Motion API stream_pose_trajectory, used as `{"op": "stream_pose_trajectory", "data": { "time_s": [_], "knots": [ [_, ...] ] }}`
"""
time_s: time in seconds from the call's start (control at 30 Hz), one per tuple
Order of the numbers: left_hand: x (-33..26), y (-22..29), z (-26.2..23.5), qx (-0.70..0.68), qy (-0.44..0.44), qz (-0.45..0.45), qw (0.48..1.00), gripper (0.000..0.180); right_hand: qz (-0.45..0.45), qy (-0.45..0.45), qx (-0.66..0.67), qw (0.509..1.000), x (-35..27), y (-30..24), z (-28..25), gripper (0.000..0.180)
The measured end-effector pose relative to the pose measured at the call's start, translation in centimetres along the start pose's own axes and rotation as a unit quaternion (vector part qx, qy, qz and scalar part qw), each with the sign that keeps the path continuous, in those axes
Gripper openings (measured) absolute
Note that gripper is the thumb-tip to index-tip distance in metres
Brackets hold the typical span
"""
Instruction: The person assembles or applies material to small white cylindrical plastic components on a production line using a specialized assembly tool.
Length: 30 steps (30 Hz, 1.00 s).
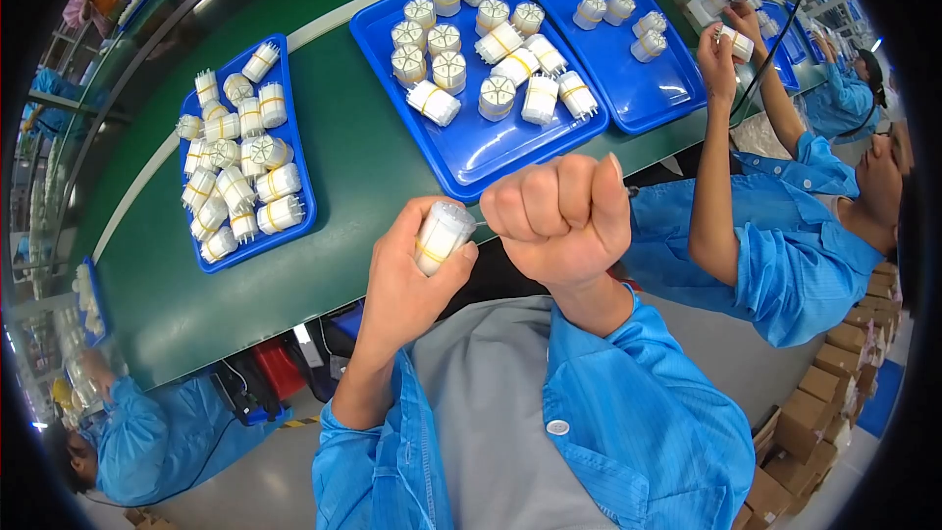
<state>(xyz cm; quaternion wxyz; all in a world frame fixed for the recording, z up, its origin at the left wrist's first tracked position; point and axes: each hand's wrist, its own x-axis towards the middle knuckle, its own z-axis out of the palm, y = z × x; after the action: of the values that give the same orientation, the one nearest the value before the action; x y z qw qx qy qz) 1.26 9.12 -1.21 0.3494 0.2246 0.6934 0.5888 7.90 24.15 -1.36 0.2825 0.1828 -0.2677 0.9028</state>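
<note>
Green conveyor belt (334,152): bare strip lies between its near edge and the middle blue tray (471,152). Below that edge, left hand (412,270) clamps a white cylindrical part (442,236); right hand (561,218), fisted, touches beside it.

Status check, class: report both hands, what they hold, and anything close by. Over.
Left hand shut on white coil part. Right hand fisted beside it, contents hidden. Blue trays of like parts on green belt; a co-worker's arm at right.

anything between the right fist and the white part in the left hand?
Nothing visible. The left hand grips the white cylindrical part; the right hand, fisted, sits right beside it, with only a thin pin-like piece bridging the gap.
</note>
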Motion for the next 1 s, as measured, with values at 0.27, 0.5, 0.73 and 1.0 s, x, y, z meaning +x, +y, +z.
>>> {"op": "stream_pose_trajectory", "data": {
  "time_s": [0.27, 0.5, 0.73, 1.0],
  "knots": [
    [-0.3, -0.4, 0.5, 0.052, 0.039, 0.061, 0.996, 0.035, -0.025, -0.046, -0.003, 0.999, -0.4, 1.2, 0.1, 0.047],
    [-0.5, -0.2, 0.7, 0.114, 0.055, 0.106, 0.986, 0.036, -0.039, -0.054, -0.024, 0.997, -0.4, 1.3, 0.3, 0.047],
    [-0.6, -0.7, 0.9, 0.151, 0.091, 0.144, 0.974, 0.038, -0.013, -0.029, -0.041, 0.999, -0.8, 1.3, 0.6, 0.048],
    [-0.4, -1.1, 0.6, 0.211, 0.1, 0.176, 0.956, 0.037, 0.077, -0.011, -0.091, 0.993, -0.7, 1.3, 0.6, 0.049]
  ]
}}
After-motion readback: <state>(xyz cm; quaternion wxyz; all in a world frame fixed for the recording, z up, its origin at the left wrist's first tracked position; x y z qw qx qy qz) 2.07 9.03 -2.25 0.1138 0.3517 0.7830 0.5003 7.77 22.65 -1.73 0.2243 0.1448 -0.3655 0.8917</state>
